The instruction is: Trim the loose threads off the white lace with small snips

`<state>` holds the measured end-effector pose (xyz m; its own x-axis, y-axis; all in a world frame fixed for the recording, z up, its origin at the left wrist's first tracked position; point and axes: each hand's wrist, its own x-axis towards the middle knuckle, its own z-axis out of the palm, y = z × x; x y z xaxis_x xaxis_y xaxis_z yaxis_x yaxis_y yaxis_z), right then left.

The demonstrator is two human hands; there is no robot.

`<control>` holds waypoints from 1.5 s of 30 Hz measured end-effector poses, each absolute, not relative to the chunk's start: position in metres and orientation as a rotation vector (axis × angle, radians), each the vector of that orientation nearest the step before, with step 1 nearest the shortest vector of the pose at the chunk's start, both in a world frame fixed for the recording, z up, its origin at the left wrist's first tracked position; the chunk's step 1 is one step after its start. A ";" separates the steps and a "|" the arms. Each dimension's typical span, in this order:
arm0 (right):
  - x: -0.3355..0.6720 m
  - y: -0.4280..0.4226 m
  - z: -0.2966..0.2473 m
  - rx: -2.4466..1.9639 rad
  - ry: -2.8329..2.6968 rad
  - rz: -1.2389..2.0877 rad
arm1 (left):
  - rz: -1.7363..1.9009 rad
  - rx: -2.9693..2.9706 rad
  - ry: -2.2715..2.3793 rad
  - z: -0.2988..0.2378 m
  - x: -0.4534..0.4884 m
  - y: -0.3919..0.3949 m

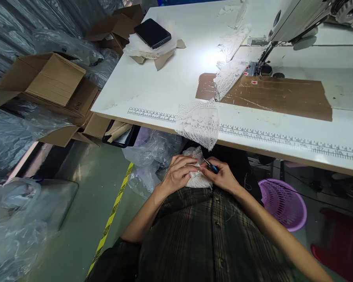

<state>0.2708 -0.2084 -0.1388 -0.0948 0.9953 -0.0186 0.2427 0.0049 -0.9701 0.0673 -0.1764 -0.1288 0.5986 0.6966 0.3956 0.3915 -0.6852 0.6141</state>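
Observation:
Close to my lap, below the table edge, my left hand point(181, 171) pinches a piece of white lace point(200, 181). My right hand point(221, 175) meets it at the lace and is closed around small thread snips point(213, 167) with a blue and black handle, their blades pointing up and left. The thumb and finger of my right hand also touch the lace. Another white lace piece point(198, 121) hangs over the table edge just above my hands. From there more lace point(230, 76) runs up towards the sewing machine's needle area.
A sewing machine point(297, 19) stands on the white table point(164, 86), with a brown cardboard strip point(282, 96) in front. A black phone point(153, 33) lies at the back left. Cardboard boxes point(55, 78) stand left; a purple basket point(282, 203) is below right.

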 end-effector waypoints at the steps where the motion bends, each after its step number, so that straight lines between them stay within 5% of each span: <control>1: 0.270 -0.206 -0.140 -1.369 -1.423 1.179 | 0.878 2.368 0.843 -0.130 0.067 -0.176; 7: 0.262 -0.188 -0.156 -1.622 -1.245 1.166 | 0.987 2.333 0.833 -0.138 0.066 -0.180; 16: 0.269 -0.211 -0.139 -1.322 -1.500 1.189 | 0.861 2.385 0.878 -0.126 0.063 -0.177; 25: 0.261 -0.183 -0.161 -1.613 -1.093 1.154 | 0.910 2.301 0.814 -0.134 0.063 -0.179; 34: 0.276 -0.211 -0.135 -1.359 -1.433 1.308 | 0.898 2.380 0.789 -0.130 0.065 -0.175; 45: 0.259 -0.166 -0.166 -1.625 -1.351 0.960 | 1.046 2.411 0.656 -0.134 0.064 -0.181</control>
